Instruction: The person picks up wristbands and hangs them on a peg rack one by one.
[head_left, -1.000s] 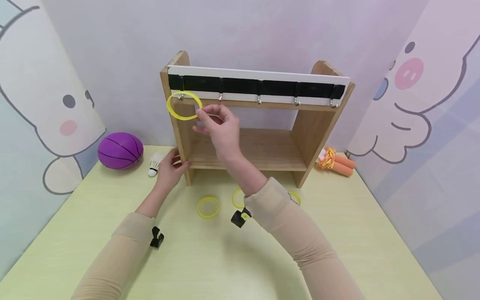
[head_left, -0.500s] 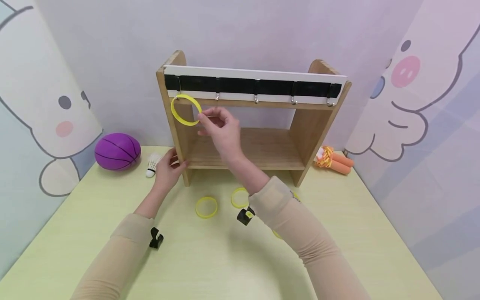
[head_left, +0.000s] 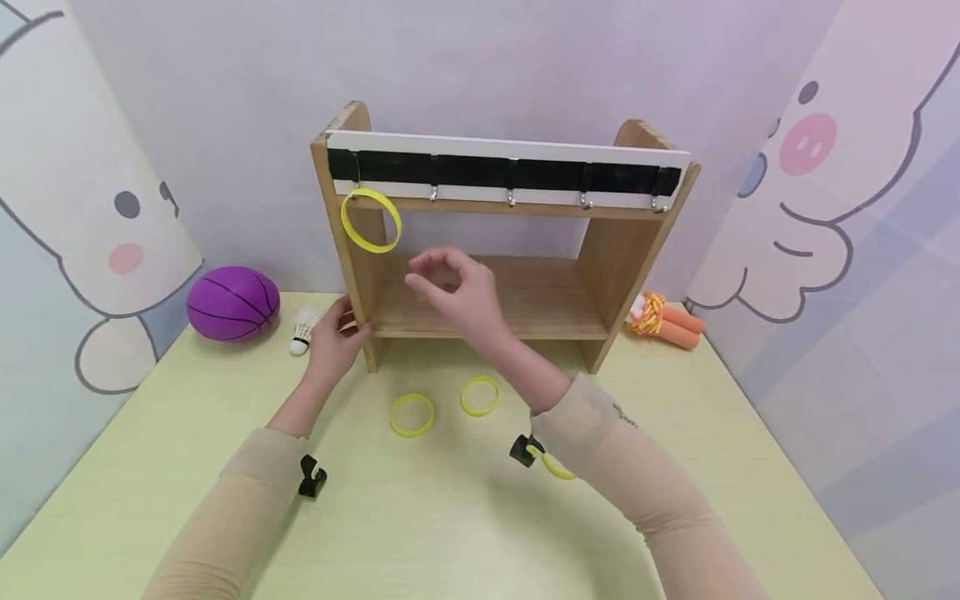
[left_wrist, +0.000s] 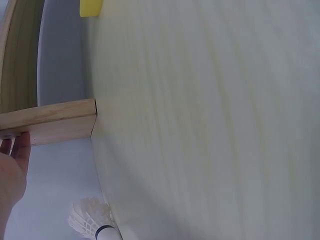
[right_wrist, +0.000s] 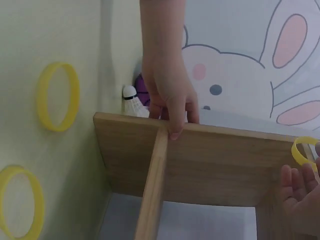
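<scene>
A yellow ring (head_left: 372, 248) hangs from the leftmost hook (head_left: 354, 194) of a wooden rack (head_left: 547, 296). Just right of and below it is my right hand (head_left: 472, 302), its thumb and fingers loosely curved with nothing between them. My left hand (head_left: 332, 343) grips the rack's left side panel, thumb on the inner side and fingers on the outer, as the right wrist view shows the hand (right_wrist: 170, 90). On the table in front lie two yellow rings, a left ring (head_left: 412, 434) and a right ring (head_left: 480, 413). Another ring (head_left: 557, 468) is partly hidden by my right sleeve.
More metal hooks (head_left: 512, 198) line the rack's black strip. Left of the rack sit a purple ball (head_left: 233, 304) and a shuttlecock (head_left: 302, 332). An orange-handled item with yellow-orange cord (head_left: 667, 321) lies right of it. Walls with cartoon animals stand close behind.
My right hand has let go of the yellow ring and drawn back down and right. The ring now hangs on the leftmost hook. My left hand keeps its grip on the rack.
</scene>
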